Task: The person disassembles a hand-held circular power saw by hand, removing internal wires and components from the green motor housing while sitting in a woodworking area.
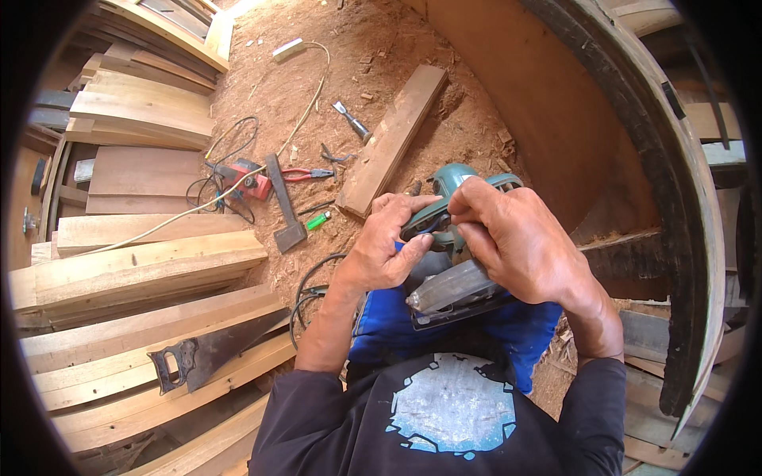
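Note:
A teal circular saw [454, 176] with a grey metal blade guard [452, 289] rests on my lap, over blue trousers. My left hand [373, 252] grips the saw's body from the left, its thumb and forefinger on either side of the dark opening by the handle. Bent over the same spot from the right, my right hand [524, 242] has thumb and forefinger pinched together at the handle. Whatever is between those fingertips is too small and covered to name. A dark cord [302, 297] loops on the ground beside my left forearm.
On the sawdust lie a hammer [283, 208], red power tool [244, 181], red-handled pliers [305, 174], green lighter [318, 220], chisel [352, 120] and thick plank [397, 135]. A handsaw [226, 345] lies on stacked boards [135, 274] at left. A curved wooden structure [548, 87] rises at right.

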Action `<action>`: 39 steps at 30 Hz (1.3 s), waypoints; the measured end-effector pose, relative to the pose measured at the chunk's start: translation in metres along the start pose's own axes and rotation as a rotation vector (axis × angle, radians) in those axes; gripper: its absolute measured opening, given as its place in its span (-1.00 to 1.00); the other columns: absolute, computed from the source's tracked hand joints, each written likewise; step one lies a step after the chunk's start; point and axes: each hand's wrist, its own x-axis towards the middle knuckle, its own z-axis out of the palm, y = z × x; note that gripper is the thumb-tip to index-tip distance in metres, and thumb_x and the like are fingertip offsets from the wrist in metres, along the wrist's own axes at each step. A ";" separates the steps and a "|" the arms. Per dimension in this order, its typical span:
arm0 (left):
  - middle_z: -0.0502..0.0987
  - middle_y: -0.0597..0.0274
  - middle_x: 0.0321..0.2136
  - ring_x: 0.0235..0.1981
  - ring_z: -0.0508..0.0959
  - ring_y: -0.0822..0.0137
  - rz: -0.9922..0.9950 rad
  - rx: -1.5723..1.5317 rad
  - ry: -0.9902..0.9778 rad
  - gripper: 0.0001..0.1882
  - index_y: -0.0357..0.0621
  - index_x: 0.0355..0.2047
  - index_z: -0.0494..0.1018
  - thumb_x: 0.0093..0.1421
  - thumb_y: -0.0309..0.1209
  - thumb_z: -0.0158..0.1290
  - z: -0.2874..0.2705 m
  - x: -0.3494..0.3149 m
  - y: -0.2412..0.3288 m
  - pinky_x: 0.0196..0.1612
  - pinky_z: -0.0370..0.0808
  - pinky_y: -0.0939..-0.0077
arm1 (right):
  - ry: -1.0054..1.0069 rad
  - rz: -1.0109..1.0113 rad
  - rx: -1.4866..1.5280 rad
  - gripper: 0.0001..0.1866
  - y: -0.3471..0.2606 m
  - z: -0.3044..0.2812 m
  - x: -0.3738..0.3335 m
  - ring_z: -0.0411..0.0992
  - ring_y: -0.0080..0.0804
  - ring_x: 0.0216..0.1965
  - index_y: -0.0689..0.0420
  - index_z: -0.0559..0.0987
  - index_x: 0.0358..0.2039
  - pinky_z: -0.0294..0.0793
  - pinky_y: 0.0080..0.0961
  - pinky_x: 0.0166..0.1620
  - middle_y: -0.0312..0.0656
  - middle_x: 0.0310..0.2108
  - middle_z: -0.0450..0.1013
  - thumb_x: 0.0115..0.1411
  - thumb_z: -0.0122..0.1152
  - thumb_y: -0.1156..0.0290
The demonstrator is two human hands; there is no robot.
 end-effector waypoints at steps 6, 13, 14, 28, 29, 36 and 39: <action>0.64 -0.02 -0.06 -0.03 0.60 0.00 -0.011 -0.105 0.030 -0.45 -0.29 0.26 0.53 0.31 -0.29 0.18 0.006 -0.006 -0.008 0.24 0.36 0.10 | -0.035 0.007 -0.027 -0.80 -0.002 0.002 0.000 0.65 0.23 -0.23 0.26 0.50 -0.15 0.58 -0.05 -0.21 0.13 -0.37 0.63 0.24 0.30 0.66; 0.67 -0.04 -0.05 -0.03 0.60 0.01 -0.054 -0.043 0.118 -0.53 -0.28 0.20 0.56 0.32 -0.34 0.17 0.019 -0.001 0.002 0.23 0.39 0.18 | -0.015 -0.083 -0.120 -0.81 -0.001 0.002 0.004 0.62 0.25 -0.32 0.26 0.54 -0.18 0.56 -0.04 -0.26 0.12 -0.44 0.60 0.21 0.34 0.63; 0.68 -0.03 -0.06 -0.02 0.60 0.00 -0.093 -0.077 0.139 -0.55 -0.28 0.18 0.56 0.32 -0.35 0.17 0.022 0.000 0.003 0.24 0.40 0.19 | -0.014 -0.083 -0.121 -0.81 0.000 0.002 0.005 0.62 0.25 -0.32 0.26 0.54 -0.18 0.56 -0.04 -0.26 0.12 -0.44 0.60 0.21 0.34 0.63; 0.56 0.00 0.02 0.00 0.60 0.32 -0.176 -0.766 0.126 -0.38 -0.26 0.36 0.18 0.32 -0.31 -0.10 0.030 0.026 -0.026 0.23 0.51 0.28 | 0.047 0.020 -0.117 -0.84 0.019 -0.008 0.041 0.70 0.09 -0.32 0.26 0.71 -0.20 0.63 -0.15 -0.23 0.11 -0.40 0.66 0.20 0.35 0.56; 0.57 0.00 0.04 0.02 0.60 0.31 -0.157 -0.760 0.138 -0.38 -0.30 0.35 0.20 0.33 -0.29 -0.10 0.032 0.023 -0.029 0.25 0.51 0.28 | 0.043 0.025 -0.114 -0.85 0.018 -0.008 0.040 0.70 0.08 -0.32 0.27 0.71 -0.20 0.64 -0.15 -0.22 0.11 -0.40 0.67 0.20 0.35 0.55; 0.56 0.03 0.15 0.18 0.55 0.33 -0.103 -0.592 0.185 -0.50 -0.40 0.30 0.35 0.54 -0.24 -0.07 0.036 0.014 -0.023 0.35 0.44 0.30 | 0.039 0.035 -0.108 -0.85 0.019 -0.007 0.040 0.70 0.08 -0.34 0.28 0.71 -0.21 0.63 -0.14 -0.24 0.13 -0.42 0.66 0.22 0.36 0.52; 0.54 0.04 0.18 0.23 0.52 0.33 -0.157 -0.691 0.157 -0.50 -0.41 0.34 0.34 0.57 -0.27 -0.05 0.035 0.013 -0.028 0.37 0.42 0.31 | 0.018 0.042 -0.111 -0.85 0.017 -0.010 0.043 0.69 0.08 -0.36 0.28 0.71 -0.22 0.62 -0.14 -0.25 0.14 -0.42 0.66 0.22 0.38 0.50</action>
